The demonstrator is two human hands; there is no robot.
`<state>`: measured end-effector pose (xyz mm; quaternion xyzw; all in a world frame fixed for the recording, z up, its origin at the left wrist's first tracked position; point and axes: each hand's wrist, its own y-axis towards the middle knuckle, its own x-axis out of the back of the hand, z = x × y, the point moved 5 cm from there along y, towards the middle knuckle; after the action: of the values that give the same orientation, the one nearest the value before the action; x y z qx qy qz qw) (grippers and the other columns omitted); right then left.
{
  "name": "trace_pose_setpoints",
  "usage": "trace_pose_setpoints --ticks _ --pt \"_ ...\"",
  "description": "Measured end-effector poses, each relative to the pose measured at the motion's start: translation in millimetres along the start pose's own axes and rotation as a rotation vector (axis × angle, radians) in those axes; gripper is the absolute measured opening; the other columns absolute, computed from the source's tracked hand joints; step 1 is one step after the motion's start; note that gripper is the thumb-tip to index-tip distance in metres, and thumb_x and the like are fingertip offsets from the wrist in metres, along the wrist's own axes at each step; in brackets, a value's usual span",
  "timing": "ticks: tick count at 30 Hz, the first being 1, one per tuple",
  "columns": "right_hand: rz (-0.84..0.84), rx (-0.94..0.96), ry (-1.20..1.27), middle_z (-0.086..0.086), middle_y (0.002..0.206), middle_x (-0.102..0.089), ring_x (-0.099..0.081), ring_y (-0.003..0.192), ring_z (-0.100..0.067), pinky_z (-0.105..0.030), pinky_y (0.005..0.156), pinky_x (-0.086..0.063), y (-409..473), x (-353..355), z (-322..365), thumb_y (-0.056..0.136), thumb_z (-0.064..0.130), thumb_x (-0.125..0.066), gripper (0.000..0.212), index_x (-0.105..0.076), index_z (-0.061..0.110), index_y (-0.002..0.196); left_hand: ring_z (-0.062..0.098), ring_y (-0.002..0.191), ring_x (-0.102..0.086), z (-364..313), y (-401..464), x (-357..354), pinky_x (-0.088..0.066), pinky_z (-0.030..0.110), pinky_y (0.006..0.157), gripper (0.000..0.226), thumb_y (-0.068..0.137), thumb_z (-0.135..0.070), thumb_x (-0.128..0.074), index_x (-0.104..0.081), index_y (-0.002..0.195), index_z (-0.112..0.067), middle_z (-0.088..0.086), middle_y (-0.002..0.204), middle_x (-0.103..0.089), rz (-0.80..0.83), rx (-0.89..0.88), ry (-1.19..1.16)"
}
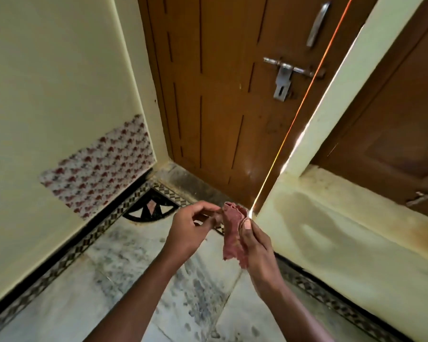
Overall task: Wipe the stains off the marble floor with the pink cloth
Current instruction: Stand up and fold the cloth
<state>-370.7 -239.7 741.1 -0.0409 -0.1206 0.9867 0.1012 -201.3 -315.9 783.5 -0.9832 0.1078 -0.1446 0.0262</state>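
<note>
A small crumpled pink cloth (232,230) hangs in the air above the floor, in front of a door. My right hand (256,245) grips it from the right, thumb pressed on its upper part. My left hand (190,230) is beside it on the left, fingers curled and pinching the cloth's upper left edge. The marble floor (139,275) below is white with grey smudged stains and dark footprint-like marks, thickest in the middle and toward the bottom.
A brown wooden door (220,95) with a metal latch (284,77) stands ahead, slightly ajar with light through the gap. Yellow walls (47,82) close in on the left and right. A patterned black border (84,240) edges the floor along both walls.
</note>
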Motion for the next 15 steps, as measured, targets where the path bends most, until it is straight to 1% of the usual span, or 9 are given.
trace_pose_setpoints --ticks 1,2,3,5,6,7,9,12,15 --pt "-0.007 -0.010 0.020 -0.004 0.132 -0.076 -0.068 0.128 -0.032 -0.051 0.111 -0.055 -8.8 -1.5 10.5 0.106 0.048 -0.047 0.046 -0.066 0.030 0.144 0.016 0.091 -0.078 -11.7 -7.0 0.7 -0.064 0.032 0.079 0.010 0.095 -0.016 -0.079 -0.081 0.097 -0.026 -0.007 0.092 -0.082 -0.006 0.040 -0.018" --pt "0.041 0.026 0.011 -0.005 0.128 -0.077 -0.068 0.125 -0.035 -0.049 0.106 -0.056 -10.4 -5.8 21.1 0.109 0.045 -0.047 0.042 -0.067 0.030 0.142 0.016 0.087 -0.078 -19.3 -5.9 0.5 -0.062 0.028 0.073 0.008 0.097 -0.016 -0.076 -0.080 0.096 -0.024 -0.004 0.089 -0.082 0.017 0.084 -0.074" --pt "0.058 0.018 -0.006 -0.006 0.123 -0.078 -0.068 0.117 -0.039 -0.049 0.098 -0.054 -25.7 -3.0 48.1 0.111 0.043 -0.048 0.039 -0.068 0.030 0.141 0.016 0.083 -0.078 -47.7 -17.8 6.2 -0.061 0.024 0.067 0.009 0.100 -0.016 -0.073 -0.079 0.097 -0.021 -0.002 0.087 -0.083 0.020 0.160 -0.141" --pt "0.127 0.079 0.017 -0.018 0.109 -0.075 -0.061 0.093 -0.048 -0.049 0.083 -0.049 -55.9 -2.0 87.9 0.110 0.042 -0.048 0.042 -0.065 0.030 0.146 0.018 0.081 -0.079 -87.9 -40.2 9.7 -0.058 0.022 0.061 0.008 0.103 -0.016 -0.069 -0.077 0.103 -0.015 0.004 0.089 -0.083 0.053 0.269 -0.239" --pt "0.165 0.130 0.023 -0.025 0.099 -0.070 -0.056 0.080 -0.048 -0.045 0.073 -0.048 -72.2 -3.1 105.3 0.109 0.042 -0.048 0.045 -0.062 0.031 0.149 0.019 0.082 -0.080 -104.1 -49.7 11.3 -0.058 0.022 0.060 0.009 0.102 -0.017 -0.069 -0.076 0.106 -0.013 0.007 0.090 -0.084 0.083 0.274 -0.266" --pt "0.177 0.169 0.008 -0.024 0.089 -0.064 -0.049 0.069 -0.042 -0.040 0.063 -0.046 -80.1 2.2 116.8 0.109 0.043 -0.047 0.046 -0.060 0.031 0.152 0.019 0.081 -0.080 -124.6 -59.4 12.3 -0.058 0.023 0.061 0.009 0.101 -0.016 -0.070 -0.075 0.106 -0.010 0.009 0.091 -0.083 0.085 0.293 -0.348" --pt "0.208 0.169 -0.005 -0.019 0.082 -0.056 -0.042 0.064 -0.029 -0.038 0.054 -0.038 -90.0 6.6 130.4 0.108 0.043 -0.048 0.051 -0.054 0.029 0.157 0.019 0.075 -0.080 -146.0 -71.3 11.7 -0.059 0.024 0.060 0.011 0.099 -0.016 -0.073 -0.074 0.104 -0.007 0.012 0.088 -0.082 0.083 0.329 -0.472" --pt "0.230 0.164 0.026 -0.021 0.091 -0.062 -0.047 0.075 -0.036 -0.048 0.064 -0.042 -115.5 10.3 148.0 0.107 0.046 -0.053 0.053 -0.054 0.030 0.157 0.018 0.066 -0.078 -172.2 -92.9 4.9 -0.061 0.025 0.057 0.010 0.094 -0.012 -0.077 -0.073 0.098 -0.004 0.013 0.081 -0.079 0.073 0.369 -0.548" --pt "0.210 0.178 0.132 -0.022 0.116 -0.076 -0.063 0.099 -0.039 -0.049 0.085 -0.050 -135.0 17.7 163.1 0.104 0.045 -0.055 0.047 -0.068 0.025 0.144 0.020 0.079 -0.079 -183.8 -104.3 2.2 -0.063 0.029 0.063 0.021 0.081 -0.012 -0.087 -0.074 0.097 -0.005 0.017 0.096 -0.081 0.038 0.350 -0.538"
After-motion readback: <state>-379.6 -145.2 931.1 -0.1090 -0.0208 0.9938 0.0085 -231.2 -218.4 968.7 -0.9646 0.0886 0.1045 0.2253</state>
